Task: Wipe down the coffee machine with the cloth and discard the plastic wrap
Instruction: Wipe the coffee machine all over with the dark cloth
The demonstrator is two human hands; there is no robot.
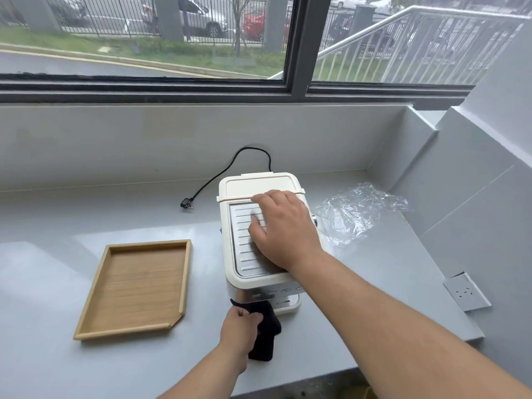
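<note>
A cream coffee machine (230, 228) stands on the grey counter (86, 226), seen from above with its ribbed metal top plate facing up. My right hand (283, 230) rests flat on that top plate, fingers spread and relaxed. My left hand (240, 329) grips a black cloth (266, 332) against the machine's lower front left, below the button panel. The crumpled clear plastic wrap (357, 211) lies on the counter just right of the machine, touched by neither hand.
A wooden tray (98, 286) sits left of the machine. The machine's black cord and plug (187, 203) trail behind it to the left. A wall socket (466, 292) is on the right wall. The counter's front edge runs near my forearms.
</note>
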